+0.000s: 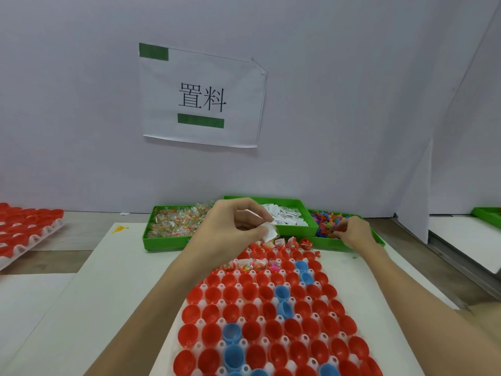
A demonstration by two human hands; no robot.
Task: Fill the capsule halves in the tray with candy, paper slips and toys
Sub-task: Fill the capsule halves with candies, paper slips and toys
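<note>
A white tray (202, 320) holds rows of red capsule halves (230, 294) and a few blue capsule halves (282, 291). The far rows hold candy, slips and toys. Behind it stand three green bins: candy (173, 222), paper slips (287, 217) and coloured toys (324, 223). My left hand (233, 226) is raised over the tray's far end and pinches white paper slips (269, 230) in curled fingers. My right hand (352, 233) reaches into the toy bin, fingers curled among the toys; what it grips is hidden.
A second tray of red capsule halves (24, 229) lies at the far left. A white wall with a paper sign (202, 99) rises right behind the bins. A white divider (414, 202) stands at the right, with another green bin (488, 215) beyond it.
</note>
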